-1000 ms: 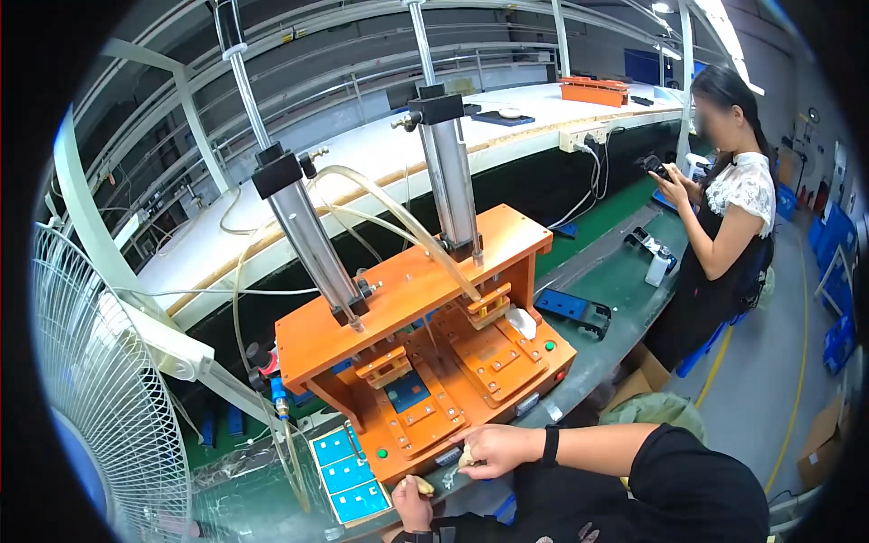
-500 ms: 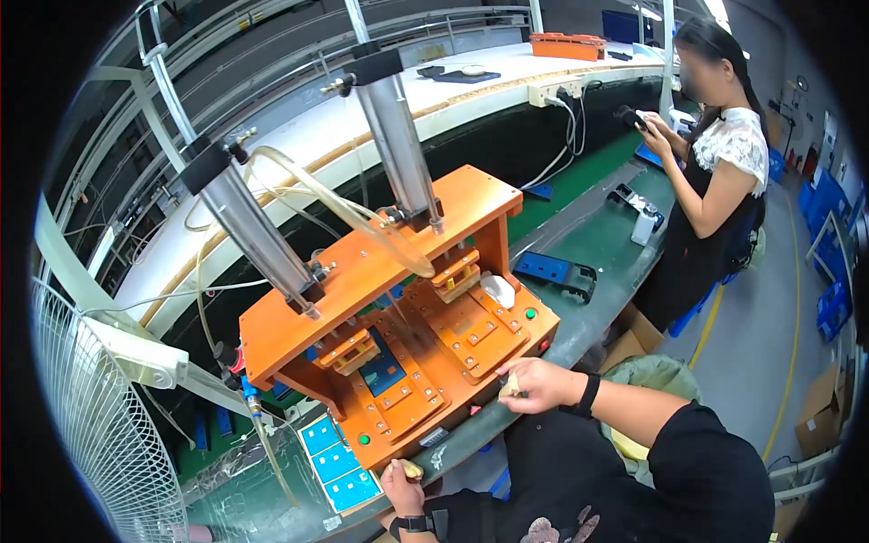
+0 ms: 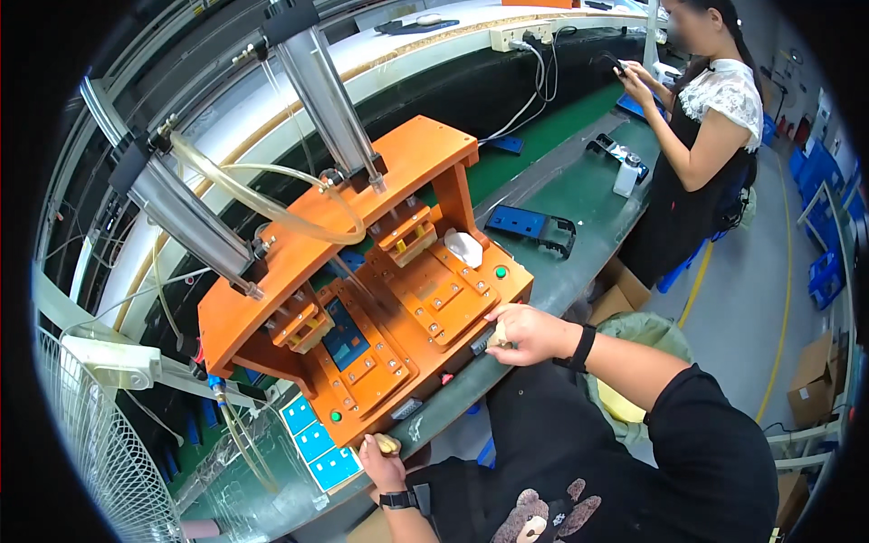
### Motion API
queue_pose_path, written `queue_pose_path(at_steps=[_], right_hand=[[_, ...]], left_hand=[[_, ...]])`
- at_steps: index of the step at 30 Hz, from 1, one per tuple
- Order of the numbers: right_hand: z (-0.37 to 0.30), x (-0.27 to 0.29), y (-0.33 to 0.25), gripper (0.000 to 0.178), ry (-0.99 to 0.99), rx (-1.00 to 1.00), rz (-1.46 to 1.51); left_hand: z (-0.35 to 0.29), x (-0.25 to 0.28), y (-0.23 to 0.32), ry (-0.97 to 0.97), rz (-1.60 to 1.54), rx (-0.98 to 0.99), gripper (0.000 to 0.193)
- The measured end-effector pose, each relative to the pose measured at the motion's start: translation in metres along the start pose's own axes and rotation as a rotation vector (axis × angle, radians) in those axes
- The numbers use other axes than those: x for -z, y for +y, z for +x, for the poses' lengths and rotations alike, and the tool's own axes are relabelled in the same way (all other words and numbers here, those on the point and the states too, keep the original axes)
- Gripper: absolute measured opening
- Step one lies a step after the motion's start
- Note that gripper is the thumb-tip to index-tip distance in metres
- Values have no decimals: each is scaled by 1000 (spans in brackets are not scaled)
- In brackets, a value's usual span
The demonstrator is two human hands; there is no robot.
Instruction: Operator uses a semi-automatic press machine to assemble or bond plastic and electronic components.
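Observation:
An orange two-station press with two metal air cylinders stands before me. A dark blue panel lies in its left fixture, partly under the left press head. The right fixture shows its orange plate and blocks. My left hand is curled at the press's front left corner, with pale yellow covers on the fingertips. Closed near the front right edge is my right hand, also with pale yellow fingertips. Whatever either hand grips, if anything, is hidden.
Bright blue cards lie left of the press. A blue panel with a black frame and a white bottle lie on the green bench to the right. A person stands beyond, holding a dark object. A fan is at left.
The view has shifted, so the press sits farther left and higher in it. Both hands stay closed by the front edge of the press. The blue panel remains in the left fixture.

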State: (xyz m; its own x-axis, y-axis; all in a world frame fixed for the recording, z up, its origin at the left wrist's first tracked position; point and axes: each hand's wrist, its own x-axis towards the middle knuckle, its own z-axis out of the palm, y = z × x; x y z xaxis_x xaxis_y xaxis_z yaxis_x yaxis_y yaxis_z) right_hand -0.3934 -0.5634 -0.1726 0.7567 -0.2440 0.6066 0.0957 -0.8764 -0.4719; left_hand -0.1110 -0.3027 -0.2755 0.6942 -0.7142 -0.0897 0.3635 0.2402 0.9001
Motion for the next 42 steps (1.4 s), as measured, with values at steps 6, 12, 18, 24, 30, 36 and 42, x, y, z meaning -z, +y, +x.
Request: queue_pose_path(at_steps=[6, 12, 18, 24, 30, 36, 42], right_hand=[[5, -3, -9, 8, 51, -25, 60], [14, -15, -10, 11, -43, -3, 136], [35, -40, -28, 13, -126, 58, 219], [50, -76, -45, 14, -133, 159, 235], [73, -105, -62, 16, -263, 203, 305], [90, -129, -71, 14, -222, 265, 366], [78, -104, -58, 14, -264, 180, 302]], left_hand=[[-1, 0, 2, 51, -5, 10, 29], [-1, -1, 3, 17, -10, 25, 30], [1, -2, 3, -23, -80, 20, 28], [2, 6, -2, -47, -43, 16, 30], [2, 7, -4, -67, -32, 19, 30], [-1, 5, 2, -33, -58, 11, 32], [2, 8, -3, -121, -85, 11, 31]])
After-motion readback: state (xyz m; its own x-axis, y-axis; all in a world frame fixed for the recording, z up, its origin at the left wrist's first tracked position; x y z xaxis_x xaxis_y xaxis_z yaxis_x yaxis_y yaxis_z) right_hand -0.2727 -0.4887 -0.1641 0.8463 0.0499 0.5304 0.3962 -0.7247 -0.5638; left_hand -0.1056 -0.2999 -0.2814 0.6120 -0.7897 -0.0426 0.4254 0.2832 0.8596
